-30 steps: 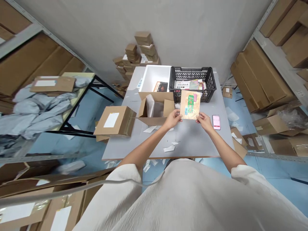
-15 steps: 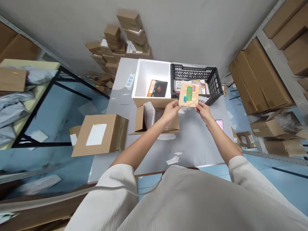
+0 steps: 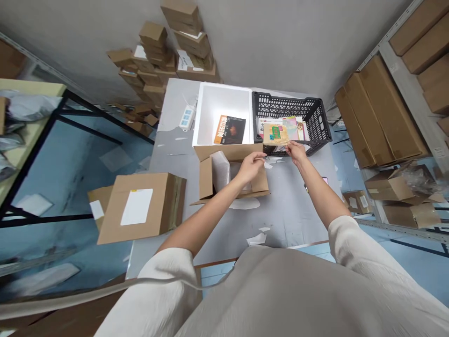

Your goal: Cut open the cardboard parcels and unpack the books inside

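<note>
My right hand [image 3: 296,152] pinches the lower right corner of a tan book [image 3: 269,135] with a green label on its cover. The book leans back over the front wall of a black plastic crate [image 3: 322,126], where other colourful books [image 3: 293,125] lie. My left hand [image 3: 251,167] is apart from the book, its fingers loosely bent with a gap between them. Below it stands an open cardboard box [image 3: 206,180] holding a pale wrapped item [image 3: 220,171]. A white foam box [image 3: 224,100] beside the crate contains an orange and black book [image 3: 229,130].
A closed carton [image 3: 142,206] with a white label sits at the table's left edge. A white power strip [image 3: 187,117] lies behind it. Paper scraps [image 3: 257,239] are on the grey table [image 3: 217,229]. Stacked boxes [image 3: 157,61] stand by the wall; shelves flank both sides.
The book has gone from being held flat by both hands to leaning into the crate, gripped by my right hand alone. My left hand has let go of it. The view has shifted slightly.
</note>
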### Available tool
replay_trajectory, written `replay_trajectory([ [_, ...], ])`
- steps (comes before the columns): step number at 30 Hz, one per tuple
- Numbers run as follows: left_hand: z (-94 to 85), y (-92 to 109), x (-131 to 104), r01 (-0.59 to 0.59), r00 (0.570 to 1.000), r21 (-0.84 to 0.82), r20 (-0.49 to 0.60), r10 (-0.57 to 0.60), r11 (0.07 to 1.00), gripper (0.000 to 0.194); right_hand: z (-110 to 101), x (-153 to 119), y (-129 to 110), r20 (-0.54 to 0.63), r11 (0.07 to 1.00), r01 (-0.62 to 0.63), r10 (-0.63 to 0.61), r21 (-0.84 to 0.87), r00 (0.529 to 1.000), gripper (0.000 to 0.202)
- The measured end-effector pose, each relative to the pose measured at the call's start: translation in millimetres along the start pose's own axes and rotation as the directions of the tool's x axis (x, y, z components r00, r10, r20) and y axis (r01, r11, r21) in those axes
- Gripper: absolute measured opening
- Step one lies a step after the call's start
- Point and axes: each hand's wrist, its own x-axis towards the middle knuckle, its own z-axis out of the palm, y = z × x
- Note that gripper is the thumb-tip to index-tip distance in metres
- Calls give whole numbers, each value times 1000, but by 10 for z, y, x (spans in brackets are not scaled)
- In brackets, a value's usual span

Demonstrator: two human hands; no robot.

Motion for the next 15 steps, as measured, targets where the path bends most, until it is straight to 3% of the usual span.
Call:
replay_trajectory([
  [5,32,-10,1,-31,999,14,25,30,999,29,-15,-38,75,-50,999,22,-21,25,999,33],
  [15,4,-60,-110,-66,997,40,40,64,997,28,-119,-656,327,148,994,8,8,-109,989,20],
])
